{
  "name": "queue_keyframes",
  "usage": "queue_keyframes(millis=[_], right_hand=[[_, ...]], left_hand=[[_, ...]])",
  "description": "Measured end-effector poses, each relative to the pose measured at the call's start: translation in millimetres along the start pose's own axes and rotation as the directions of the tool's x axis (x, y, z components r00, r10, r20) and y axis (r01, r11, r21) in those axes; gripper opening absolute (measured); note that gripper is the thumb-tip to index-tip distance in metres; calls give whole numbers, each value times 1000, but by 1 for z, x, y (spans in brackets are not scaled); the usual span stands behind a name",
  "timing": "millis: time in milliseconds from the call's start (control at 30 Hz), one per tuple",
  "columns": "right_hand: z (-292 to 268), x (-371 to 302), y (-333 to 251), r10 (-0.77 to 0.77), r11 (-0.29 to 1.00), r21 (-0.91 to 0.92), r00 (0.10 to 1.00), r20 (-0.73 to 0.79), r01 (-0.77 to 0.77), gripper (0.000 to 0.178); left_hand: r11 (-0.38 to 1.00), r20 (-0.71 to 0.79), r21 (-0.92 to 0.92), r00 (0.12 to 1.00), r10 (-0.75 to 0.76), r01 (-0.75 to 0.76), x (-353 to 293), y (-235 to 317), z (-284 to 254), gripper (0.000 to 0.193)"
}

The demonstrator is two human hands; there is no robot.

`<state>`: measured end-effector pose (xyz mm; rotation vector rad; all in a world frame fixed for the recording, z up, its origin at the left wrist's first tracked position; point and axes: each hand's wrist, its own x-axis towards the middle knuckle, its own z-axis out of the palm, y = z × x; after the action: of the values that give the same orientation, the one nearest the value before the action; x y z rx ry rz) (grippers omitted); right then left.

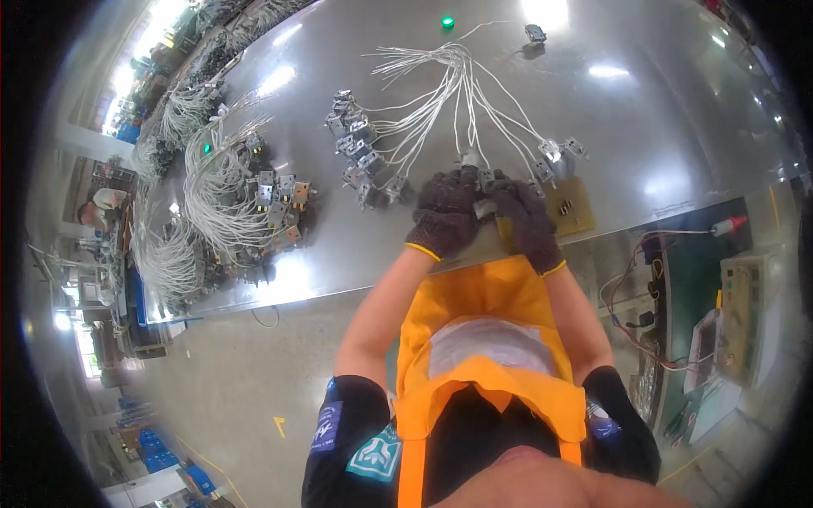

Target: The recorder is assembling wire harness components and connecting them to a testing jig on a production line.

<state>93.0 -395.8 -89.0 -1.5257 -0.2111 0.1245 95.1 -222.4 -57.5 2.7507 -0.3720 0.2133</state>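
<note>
Dark knitted gloves with yellow cuffs cover both of my hands at the near side of the metal table. The fingers of my left hand (446, 212) are curled around a small wired metal part (471, 158), one of several on white leads. Close beside it, my right hand (525, 218) is closed too, over the edge of a yellow-brown board (580, 212); its fingers hide what they grip. A bundle of white wires (453, 59) fans out from beyond my hands. Similar metal parts lie at the wire ends, in a left cluster (356, 148) and a right group (552, 152).
Piled on the table's left are wired parts (224, 186). One loose metal part (534, 34) lies at the far side of the metal table (660, 102). Right of me, a lower green-topped bench holds a panel device (741, 313) and red and white cables (614, 317).
</note>
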Motion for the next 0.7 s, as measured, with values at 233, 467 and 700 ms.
queue_keyframes(millis=[233, 467, 700], right_hand=[[-20, 18, -2, -180, 949, -260, 984, 9, 177, 23], [-16, 37, -96, -240, 823, -502, 964, 118, 267, 19], [21, 238, -35, -616, 41, -801, 646, 450, 597, 19]], left_hand=[[926, -117, -270, 964, 239, -263, 31, -20, 3, 69], [992, 68, -130, 997, 19, -10, 22, 2, -3, 43], [989, -57, -113, 995, 86, -92, 24, -5, 31, 32]])
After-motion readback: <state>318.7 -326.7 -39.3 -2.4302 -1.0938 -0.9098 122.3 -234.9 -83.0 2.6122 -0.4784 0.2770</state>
